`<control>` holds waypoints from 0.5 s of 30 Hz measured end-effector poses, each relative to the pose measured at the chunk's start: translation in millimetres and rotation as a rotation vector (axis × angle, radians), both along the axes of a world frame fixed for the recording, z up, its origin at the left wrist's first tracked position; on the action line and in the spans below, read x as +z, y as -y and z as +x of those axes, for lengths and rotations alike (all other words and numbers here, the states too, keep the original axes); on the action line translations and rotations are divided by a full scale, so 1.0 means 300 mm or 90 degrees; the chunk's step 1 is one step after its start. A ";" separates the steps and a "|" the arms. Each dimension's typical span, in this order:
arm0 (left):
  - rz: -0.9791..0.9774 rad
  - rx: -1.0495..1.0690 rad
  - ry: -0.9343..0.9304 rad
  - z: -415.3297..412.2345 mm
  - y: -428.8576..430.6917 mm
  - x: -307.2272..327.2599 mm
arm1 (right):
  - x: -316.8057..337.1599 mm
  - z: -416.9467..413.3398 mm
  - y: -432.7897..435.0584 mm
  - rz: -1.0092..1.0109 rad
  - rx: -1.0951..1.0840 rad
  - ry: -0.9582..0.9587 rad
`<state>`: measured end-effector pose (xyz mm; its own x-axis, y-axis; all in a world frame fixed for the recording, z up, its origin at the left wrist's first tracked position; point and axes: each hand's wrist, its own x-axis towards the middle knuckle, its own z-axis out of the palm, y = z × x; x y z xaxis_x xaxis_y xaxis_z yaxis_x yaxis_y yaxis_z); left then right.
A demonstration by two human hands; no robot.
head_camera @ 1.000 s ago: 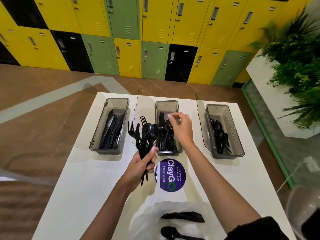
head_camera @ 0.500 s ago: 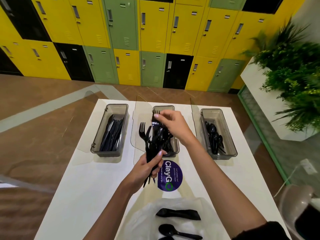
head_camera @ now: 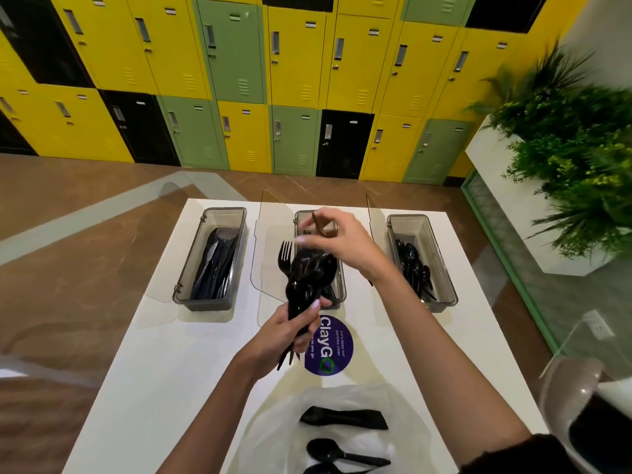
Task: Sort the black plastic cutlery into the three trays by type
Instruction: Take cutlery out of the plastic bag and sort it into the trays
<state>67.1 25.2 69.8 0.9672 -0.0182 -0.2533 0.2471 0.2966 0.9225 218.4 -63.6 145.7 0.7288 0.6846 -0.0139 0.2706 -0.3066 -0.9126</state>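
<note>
1. Three trays [head_camera: 224, 211] stand in a row on the far half of the white tabletop [head_camera: 171, 336]: left, middle [head_camera: 343, 289] and right [head_camera: 408, 220].
2. The left one holds a stack of knives [head_camera: 215, 265], lying lengthwise. They overlap too much to count.
3. The right one holds a pile of spoons [head_camera: 413, 265]. These also can't be counted.
4. The middle one's contents are mostly hidden behind the hands.
5. There are two hands, both over the middle tray.
6. Left hand [head_camera: 287, 331] is clenched around the handles of a cutlery bundle [head_camera: 307, 278], held upright in the air with heads pointing far. One fork [head_camera: 285, 251] sticks out on its left side, and spoon bowls are packed on top.
7. Right hand [head_camera: 337, 241] is at the bundle's top with fingers curled, fingertips at the heads. Motion blur means I can't tell whether it pinches a piece.
8. One bag [head_camera: 273, 422] of clear plastic sits at the near edge with three black pieces on it. One is a flat piece [head_camera: 343, 419] and one a spoon [head_camera: 342, 455]. The third [head_camera: 321, 468] is cut off by the frame.
9. One round purple sticker [head_camera: 330, 347] is on the tabletop, between the bag and the middle tray and partly behind the left hand.
</note>
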 end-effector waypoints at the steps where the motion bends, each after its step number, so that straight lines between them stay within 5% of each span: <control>1: -0.005 -0.016 -0.002 0.001 -0.002 0.002 | -0.009 -0.004 0.001 -0.026 0.030 0.009; 9: -0.044 -0.142 -0.006 0.000 -0.038 -0.007 | -0.017 0.055 0.018 -0.133 0.225 -0.147; 15: -0.101 -0.124 -0.018 0.019 -0.055 -0.012 | -0.041 0.060 -0.006 -0.021 0.150 -0.186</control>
